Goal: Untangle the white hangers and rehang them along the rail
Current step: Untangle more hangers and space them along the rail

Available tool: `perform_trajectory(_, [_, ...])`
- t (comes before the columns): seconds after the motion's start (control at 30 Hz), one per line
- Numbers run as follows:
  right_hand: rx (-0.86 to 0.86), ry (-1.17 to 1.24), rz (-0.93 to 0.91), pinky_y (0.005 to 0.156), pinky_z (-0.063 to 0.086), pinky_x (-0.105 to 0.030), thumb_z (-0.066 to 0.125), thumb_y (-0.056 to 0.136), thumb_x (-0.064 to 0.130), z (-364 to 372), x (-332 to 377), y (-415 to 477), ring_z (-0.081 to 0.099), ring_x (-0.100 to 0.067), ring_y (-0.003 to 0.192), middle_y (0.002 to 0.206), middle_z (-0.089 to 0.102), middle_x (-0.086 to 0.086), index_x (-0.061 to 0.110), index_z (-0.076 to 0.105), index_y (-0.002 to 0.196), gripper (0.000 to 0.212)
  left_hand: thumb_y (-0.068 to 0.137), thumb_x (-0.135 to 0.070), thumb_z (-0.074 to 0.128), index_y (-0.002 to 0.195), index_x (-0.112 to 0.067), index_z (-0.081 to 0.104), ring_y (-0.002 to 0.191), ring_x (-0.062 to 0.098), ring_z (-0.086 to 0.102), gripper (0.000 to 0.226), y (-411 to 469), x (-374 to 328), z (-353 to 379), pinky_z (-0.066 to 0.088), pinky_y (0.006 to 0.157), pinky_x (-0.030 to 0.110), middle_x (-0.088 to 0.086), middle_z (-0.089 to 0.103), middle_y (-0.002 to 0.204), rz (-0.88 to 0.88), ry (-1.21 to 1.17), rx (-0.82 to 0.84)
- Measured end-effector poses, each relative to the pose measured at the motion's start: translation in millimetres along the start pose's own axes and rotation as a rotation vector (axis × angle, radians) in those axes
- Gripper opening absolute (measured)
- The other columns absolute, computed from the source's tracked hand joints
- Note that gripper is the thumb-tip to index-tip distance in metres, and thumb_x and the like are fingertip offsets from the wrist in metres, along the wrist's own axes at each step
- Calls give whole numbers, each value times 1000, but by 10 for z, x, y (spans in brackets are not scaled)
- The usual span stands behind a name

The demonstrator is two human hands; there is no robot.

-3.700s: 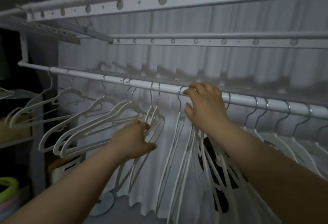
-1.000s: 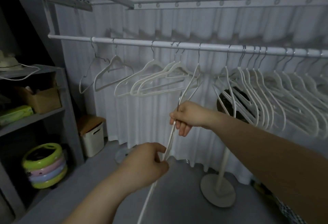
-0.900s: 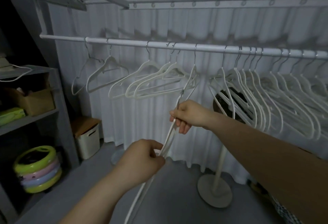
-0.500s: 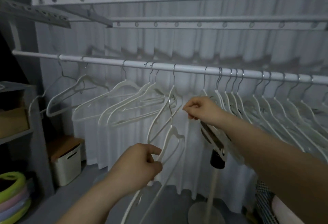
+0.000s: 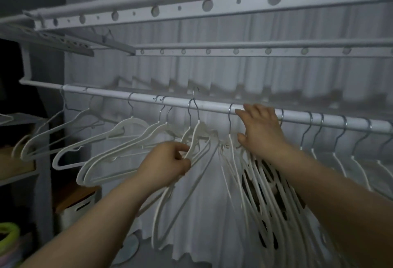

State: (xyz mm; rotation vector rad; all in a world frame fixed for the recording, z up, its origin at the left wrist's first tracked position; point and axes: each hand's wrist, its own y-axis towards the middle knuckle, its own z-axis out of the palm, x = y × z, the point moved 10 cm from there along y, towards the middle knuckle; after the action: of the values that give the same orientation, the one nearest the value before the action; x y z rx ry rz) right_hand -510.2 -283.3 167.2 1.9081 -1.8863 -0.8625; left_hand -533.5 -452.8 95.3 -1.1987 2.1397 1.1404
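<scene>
A white rail point(image 5: 212, 106) runs across the view with several white hangers hooked on it. My left hand point(image 5: 168, 163) grips the shoulder of one white hanger point(image 5: 197, 131), whose metal hook stands just above the rail beside another hanger's hook. My right hand point(image 5: 257, 127) lies with spread fingers against the rail and presses a dense bunch of hangers point(image 5: 261, 182) to the right. More hangers point(image 5: 102, 142) hang spaced out on the left, tilted sideways. Others point(image 5: 340, 157) hang along the right end.
Two perforated white bars point(image 5: 212, 4) cross above the rail. A white curtain point(image 5: 212, 193) hangs behind it. A dark shelf unit point(image 5: 23, 174) stands at the left, a white box point(image 5: 78, 206) on the floor beside it. A fan's round base point(image 5: 129, 250) sits low.
I stepped closer and the view rose. My left hand lifted the freed hanger from waist height up to the rail. My right hand let go of it and moved onto the rail.
</scene>
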Motion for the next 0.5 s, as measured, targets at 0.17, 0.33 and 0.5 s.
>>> perform_trajectory(0.17, [1,40,-10,115,1,-38,50,89,28,23,29,107,10,-23,142,153,17,-1,20,19,144,64,83,-12,54,116,-17,61,38,-3,50,34,297,-95,165,40,48,9,-3,63,62,8,92,29])
perform_trajectory(0.33, [46,53,-21,116,0,-39,48,90,30,65,49,226,11,-22,142,154,17,0,21,19,145,63,83,-16,54,123,-16,56,53,4,52,40,413,6,350,39,52,8,9,73,85,-5,165,87])
perform_trajectory(0.5, [7,86,-16,115,2,-34,48,90,31,51,115,297,15,-19,140,152,21,0,21,22,144,61,87,-43,52,125,-23,53,74,12,63,43,326,100,325,44,71,22,-3,68,84,-24,202,117])
